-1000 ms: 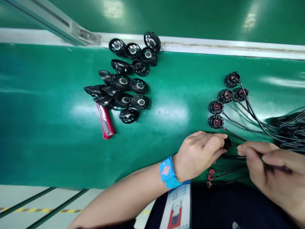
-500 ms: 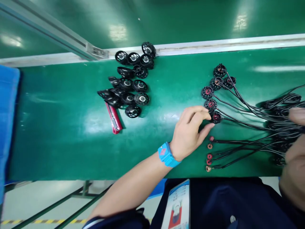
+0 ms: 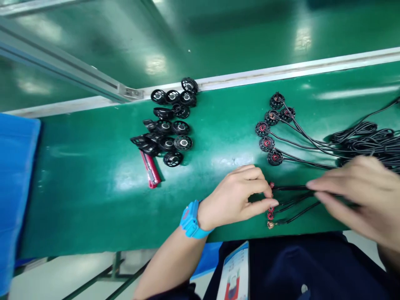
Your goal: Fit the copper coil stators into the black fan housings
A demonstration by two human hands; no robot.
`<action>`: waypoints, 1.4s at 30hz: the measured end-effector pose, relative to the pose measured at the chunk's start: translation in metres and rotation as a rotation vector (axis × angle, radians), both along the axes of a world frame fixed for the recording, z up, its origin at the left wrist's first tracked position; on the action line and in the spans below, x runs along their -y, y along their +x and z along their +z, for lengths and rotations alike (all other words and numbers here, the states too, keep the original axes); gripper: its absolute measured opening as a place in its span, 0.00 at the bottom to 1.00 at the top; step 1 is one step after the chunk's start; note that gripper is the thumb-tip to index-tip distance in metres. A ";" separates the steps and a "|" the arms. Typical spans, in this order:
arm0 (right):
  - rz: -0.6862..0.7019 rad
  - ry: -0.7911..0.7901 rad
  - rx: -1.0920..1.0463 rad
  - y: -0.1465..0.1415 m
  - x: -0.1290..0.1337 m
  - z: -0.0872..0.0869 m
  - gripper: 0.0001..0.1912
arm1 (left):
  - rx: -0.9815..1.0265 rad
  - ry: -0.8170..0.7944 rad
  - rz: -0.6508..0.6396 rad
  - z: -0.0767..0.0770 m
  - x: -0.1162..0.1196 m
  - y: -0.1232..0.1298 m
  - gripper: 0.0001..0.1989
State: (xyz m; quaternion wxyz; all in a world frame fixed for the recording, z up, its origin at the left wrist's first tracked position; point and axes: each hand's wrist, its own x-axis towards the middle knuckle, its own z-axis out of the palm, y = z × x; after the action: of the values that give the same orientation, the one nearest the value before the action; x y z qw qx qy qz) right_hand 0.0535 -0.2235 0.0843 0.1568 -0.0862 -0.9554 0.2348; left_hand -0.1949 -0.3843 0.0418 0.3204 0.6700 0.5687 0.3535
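My left hand [image 3: 239,193], with a blue watch [image 3: 191,218] at the wrist, has thumb and index fingertip closed round a small wound motor stator [image 3: 272,196], mostly hidden by the fingers. Other small red and copper stators [image 3: 270,215] lie in a column just beside it, each on a black cable. At the right, my right hand [image 3: 359,196], somewhat blurred, pinches the black cable [image 3: 292,188] of the upper small stators. Farther back, several black round motor housings with red or copper windings [image 3: 266,144] rest on the table, also cabled.
Several black wheel-like rotor housings [image 3: 183,143] are grouped left of centre, with a red box cutter [image 3: 151,170] below them. Coiled black cables [image 3: 371,143] pile up at the right. A blue bin [image 3: 18,187] stands at the left edge; a metal frame [image 3: 93,75] runs behind.
My left hand has moved from the lowest cabled housing down to the small stators. My right hand has come in from the right edge to the cables. The camera view has shifted slightly.
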 end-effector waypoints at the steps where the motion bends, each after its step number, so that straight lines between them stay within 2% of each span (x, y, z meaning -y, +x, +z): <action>1: 0.073 0.021 0.057 -0.006 0.006 -0.007 0.14 | 0.034 -0.005 -0.006 0.000 0.000 -0.001 0.08; 3: 0.180 0.038 0.149 -0.016 0.017 -0.022 0.09 | 0.101 -0.009 0.008 0.001 -0.001 -0.002 0.06; 6: 0.206 -0.003 0.182 -0.024 0.025 -0.035 0.07 | 0.207 -0.026 0.063 0.001 -0.001 0.000 0.07; 9: 0.128 -0.069 0.079 -0.028 0.025 -0.033 0.05 | 0.393 -0.084 0.065 -0.001 0.000 0.004 0.11; 13: 0.013 -0.113 -0.068 -0.032 0.022 -0.023 0.06 | 0.862 -0.229 -0.017 -0.006 0.000 0.008 0.14; 16: -0.034 -0.095 -0.081 -0.032 0.022 -0.020 0.07 | 1.067 -0.314 0.032 -0.011 0.001 0.008 0.16; 20: -0.059 -0.067 -0.098 -0.035 0.022 -0.021 0.05 | 1.129 -0.335 0.178 -0.014 0.002 0.011 0.16; 22: -0.065 -0.059 -0.109 -0.038 0.024 -0.021 0.05 | 1.146 -0.322 0.208 -0.013 0.003 0.014 0.15; 28: -0.082 0.088 -0.209 -0.040 0.031 -0.021 0.20 | 1.106 -0.274 0.282 -0.011 0.004 0.021 0.17; 33: 0.079 0.214 -0.209 -0.032 0.030 -0.021 0.19 | 1.076 -0.306 0.307 -0.010 0.005 0.024 0.20; 35: 0.052 0.162 -0.223 -0.033 0.030 -0.018 0.17 | 1.072 -0.313 0.312 -0.009 0.006 0.024 0.21; 38: -0.080 0.006 -0.259 -0.042 0.032 -0.014 0.10 | 1.100 -0.337 0.313 -0.007 0.006 0.024 0.21; 42: -0.077 -0.111 -0.267 -0.051 0.032 -0.014 0.06 | 1.196 -0.339 0.286 -0.009 0.005 0.025 0.19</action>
State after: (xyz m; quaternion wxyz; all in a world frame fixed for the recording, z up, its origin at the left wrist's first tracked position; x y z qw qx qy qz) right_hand 0.0025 -0.2550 0.0700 0.2862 -0.0992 -0.9077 0.2905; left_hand -0.1704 -0.3897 0.0325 0.6340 0.2143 0.4232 0.6108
